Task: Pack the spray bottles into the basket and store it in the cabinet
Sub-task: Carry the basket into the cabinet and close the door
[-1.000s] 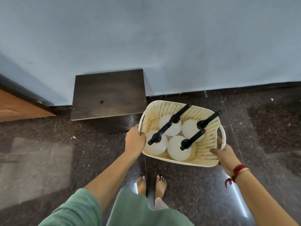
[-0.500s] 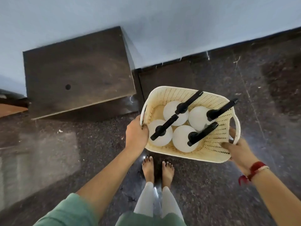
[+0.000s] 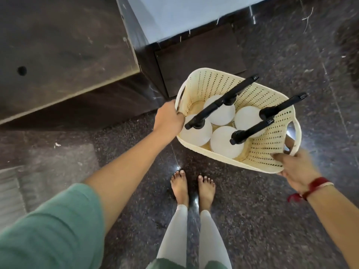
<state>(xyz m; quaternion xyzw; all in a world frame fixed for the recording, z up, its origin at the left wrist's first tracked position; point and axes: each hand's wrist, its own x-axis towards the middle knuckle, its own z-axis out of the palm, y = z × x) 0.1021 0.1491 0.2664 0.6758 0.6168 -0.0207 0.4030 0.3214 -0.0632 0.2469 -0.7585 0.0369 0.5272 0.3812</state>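
Note:
A cream perforated plastic basket (image 3: 268, 152) hangs above the dark floor, tilted a little. Inside it stand several white spray bottles (image 3: 226, 144) with long black nozzles (image 3: 250, 131) pointing up and right. My left hand (image 3: 170, 119) grips the basket's left rim by its handle. On the opposite side, my right hand (image 3: 297, 167), with a red thread at the wrist, holds the right rim beside the loop handle.
A dark wooden cabinet top (image 3: 58, 55) with a small hole fills the upper left. Behind the basket is a dark skirting (image 3: 198, 57) below a pale blue wall (image 3: 184, 14). My bare feet (image 3: 192, 189) stand on speckled dark granite floor (image 3: 252, 220).
The view has tipped down and closed in on the cabinet. The basket, held in both hands the whole time, now sits nearer the cabinet's right side and lower toward the floor.

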